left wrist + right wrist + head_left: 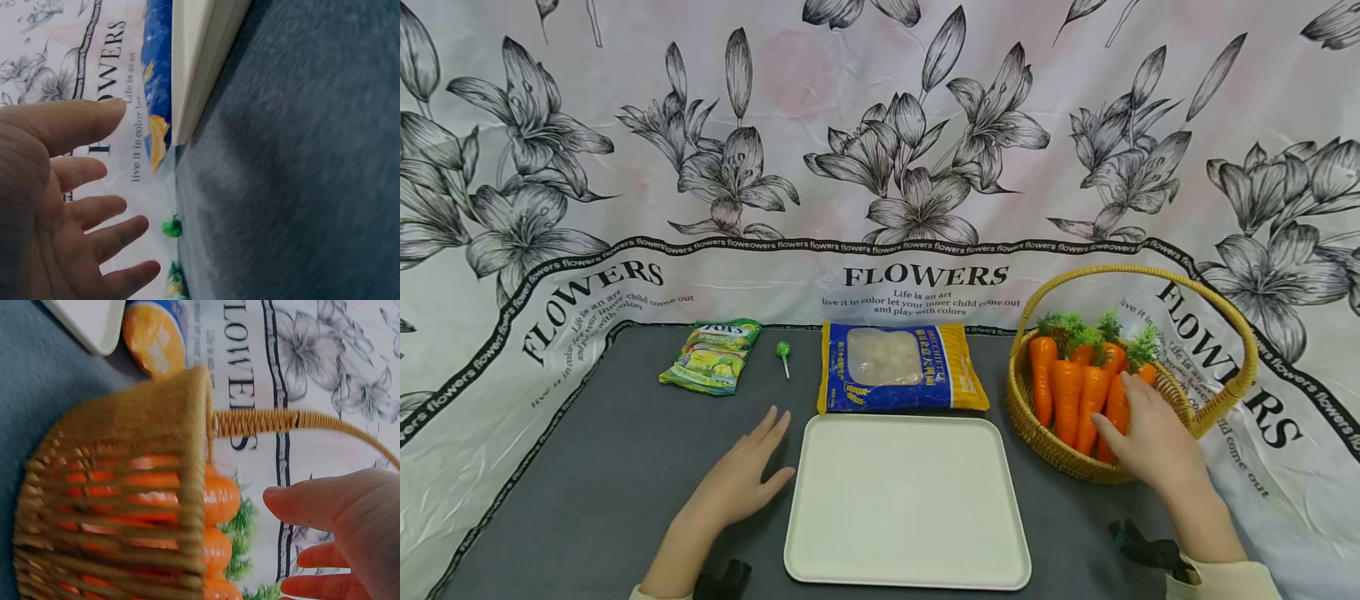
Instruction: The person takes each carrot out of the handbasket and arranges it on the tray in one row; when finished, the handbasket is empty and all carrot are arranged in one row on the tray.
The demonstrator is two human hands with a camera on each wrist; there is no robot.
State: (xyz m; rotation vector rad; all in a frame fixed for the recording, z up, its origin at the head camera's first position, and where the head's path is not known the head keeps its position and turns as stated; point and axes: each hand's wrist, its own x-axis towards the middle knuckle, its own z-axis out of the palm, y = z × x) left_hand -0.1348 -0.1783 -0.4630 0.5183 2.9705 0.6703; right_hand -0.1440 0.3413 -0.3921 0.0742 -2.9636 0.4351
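Note:
At the right of the head view, my right hand (1157, 433) reaches over the rim of a wicker basket (1045, 442) with its fingers at the rightmost carrots. Several orange carrots (1066, 396) with green tops fill that basket. In the right wrist view, the thumb and fingers of the right hand (356, 519) are spread apart above the carrots (222, 500), with nothing gripped. My left hand (733, 483) hovers over the grey table, left of a white tray (910, 500). Its fingers are extended and hold nothing; the left wrist view shows the palm (62, 237).
Behind the tray lies a blue and yellow food packet (902, 367). Farther left are a green lollipop (783, 350) and a green candy bag (711, 357). The basket's tall arched handle (1138, 271) rises near the right hand. A floral cloth (925, 167) hangs behind the table.

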